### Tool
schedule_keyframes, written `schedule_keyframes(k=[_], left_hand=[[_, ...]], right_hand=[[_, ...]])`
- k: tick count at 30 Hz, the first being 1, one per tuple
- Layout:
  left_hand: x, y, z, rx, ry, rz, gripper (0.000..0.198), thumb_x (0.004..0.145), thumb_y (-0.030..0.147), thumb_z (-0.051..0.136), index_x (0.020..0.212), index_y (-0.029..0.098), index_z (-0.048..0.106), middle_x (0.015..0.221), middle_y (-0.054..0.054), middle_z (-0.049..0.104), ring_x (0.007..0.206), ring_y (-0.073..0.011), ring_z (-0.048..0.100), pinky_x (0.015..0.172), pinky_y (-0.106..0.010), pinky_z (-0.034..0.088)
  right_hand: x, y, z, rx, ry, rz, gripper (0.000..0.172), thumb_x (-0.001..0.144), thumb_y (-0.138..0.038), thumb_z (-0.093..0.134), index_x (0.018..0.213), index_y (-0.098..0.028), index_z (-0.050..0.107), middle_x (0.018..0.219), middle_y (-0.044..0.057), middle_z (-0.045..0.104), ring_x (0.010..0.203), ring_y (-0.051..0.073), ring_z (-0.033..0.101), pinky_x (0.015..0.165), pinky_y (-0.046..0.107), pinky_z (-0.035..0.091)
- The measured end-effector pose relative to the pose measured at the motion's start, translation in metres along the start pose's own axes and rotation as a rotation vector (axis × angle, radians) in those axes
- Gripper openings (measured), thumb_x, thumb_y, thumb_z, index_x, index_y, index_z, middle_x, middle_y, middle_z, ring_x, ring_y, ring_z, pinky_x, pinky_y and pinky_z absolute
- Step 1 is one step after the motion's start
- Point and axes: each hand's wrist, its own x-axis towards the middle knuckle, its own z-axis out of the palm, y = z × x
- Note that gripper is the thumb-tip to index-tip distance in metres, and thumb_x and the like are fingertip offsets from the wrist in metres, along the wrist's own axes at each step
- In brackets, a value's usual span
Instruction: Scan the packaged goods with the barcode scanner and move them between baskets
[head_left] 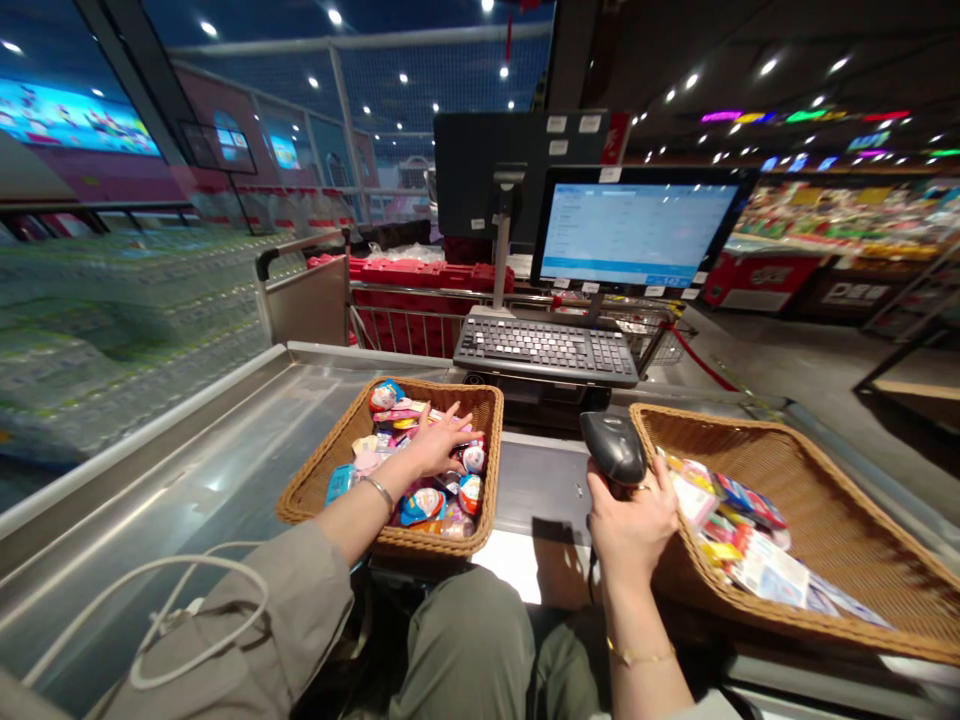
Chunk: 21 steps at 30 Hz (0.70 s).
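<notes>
Taking the keyboard (547, 345) as our landmark, we sit at a shiny metal tabletop (240, 430) that stretches out to its left behind a raised edge. Nearer us than the keyboard and to its left stands the small basket (496, 450), full of bright packets (424, 507); our left hand (442, 440) reaches into it, fingers spread over the packets, though we cannot tell how firmly they touch. Just this side of the keyboard's right end, our right hand (634, 515) has its fingers wrapped around the black scanner (615, 447). To the keyboard's right, nearer us, sits the big basket (832, 470), with more packets toward its left side. Behind the keyboard a lit monitor (637, 235) stands beside the dark back of another screen (472, 175), and beyond are red crates (420, 315). Far left of the keyboard rise blurred stacks of wrapped goods (150, 330); far right, across the grey floor (780, 380), we see a red freezer (757, 285) beneath coloured lights (810, 117) and a dark ceiling.
</notes>
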Motion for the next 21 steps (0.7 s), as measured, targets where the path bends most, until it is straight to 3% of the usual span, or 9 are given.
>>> schedule_keyframes(k=[9, 14, 21], left_hand=[[0.005, -0.002, 0.008, 0.071, 0.032, 0.096, 0.049, 0.08, 0.038, 0.075, 0.127, 0.04, 0.062, 0.152, -0.006, 0.047, 0.149, -0.0357, 0.021, 0.11, -0.075, -0.005], [0.006, 0.003, 0.008, 0.128, 0.059, 0.137, 0.049, 0.08, 0.036, 0.075, 0.127, 0.038, 0.061, 0.151, -0.007, 0.048, 0.149, -0.0353, 0.022, 0.111, -0.075, -0.005], [0.005, 0.011, 0.002, 0.119, 0.048, 0.153, 0.032, 0.079, 0.031, 0.074, 0.109, 0.024, 0.067, 0.15, -0.012, 0.049, 0.148, -0.0338, 0.025, 0.113, -0.072, -0.003]], right_hand=[[0.001, -0.002, 0.0, 0.008, 0.007, -0.003, 0.04, 0.076, -0.05, 0.065, 0.092, -0.014, 0.071, 0.114, 0.017, 0.069, 0.13, 0.037, 0.049, 0.108, 0.055, 0.035], [0.0, -0.001, 0.0, 0.014, 0.011, -0.004, 0.038, 0.075, -0.049, 0.066, 0.09, -0.015, 0.07, 0.113, 0.017, 0.069, 0.129, 0.037, 0.05, 0.107, 0.056, 0.035], [0.0, 0.0, 0.0, 0.006, 0.006, -0.009, 0.038, 0.076, -0.051, 0.064, 0.087, -0.016, 0.069, 0.11, 0.016, 0.07, 0.128, 0.036, 0.05, 0.107, 0.056, 0.035]])
